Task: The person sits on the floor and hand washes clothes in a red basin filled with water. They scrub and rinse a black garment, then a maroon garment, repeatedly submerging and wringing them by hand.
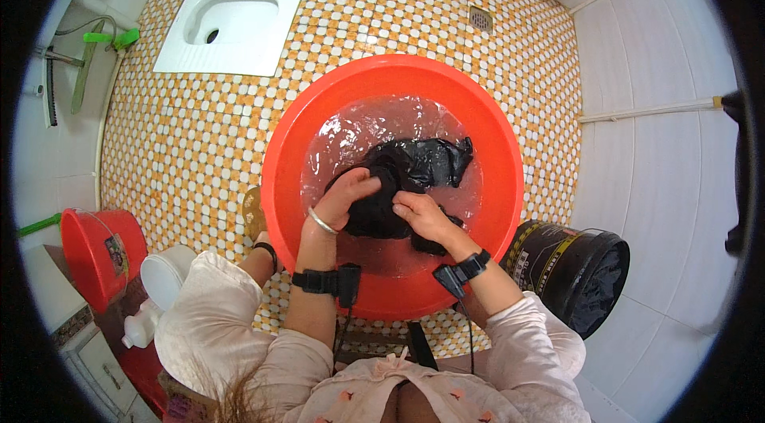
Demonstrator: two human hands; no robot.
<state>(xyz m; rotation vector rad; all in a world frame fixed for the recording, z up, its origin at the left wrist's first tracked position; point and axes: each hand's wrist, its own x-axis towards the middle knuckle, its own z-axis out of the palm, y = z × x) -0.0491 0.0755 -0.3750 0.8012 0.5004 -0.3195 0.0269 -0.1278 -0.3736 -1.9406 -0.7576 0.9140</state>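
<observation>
A wide red plastic basin [287, 124] stands on the floor before me, part-filled with water [352, 124]. Wet black cloth [382, 214] is bunched in its middle, and one part spreads across the water at the upper right. My left hand [349, 193] grips the cloth at its left side, thumb laid over the fabric. On the right side of the bunch, my right hand [421, 214] has its fingers curled on the same cloth. The fingertips of both hands are partly hidden by the fabric.
A white squat toilet [239, 23] is set in the tiled floor at upper left, a floor drain [480, 19] at upper right. A black bucket [568, 273] stands close by the basin's right. Left are a red bucket [98, 256], a white tub [167, 273] and a white plastic bottle [140, 324].
</observation>
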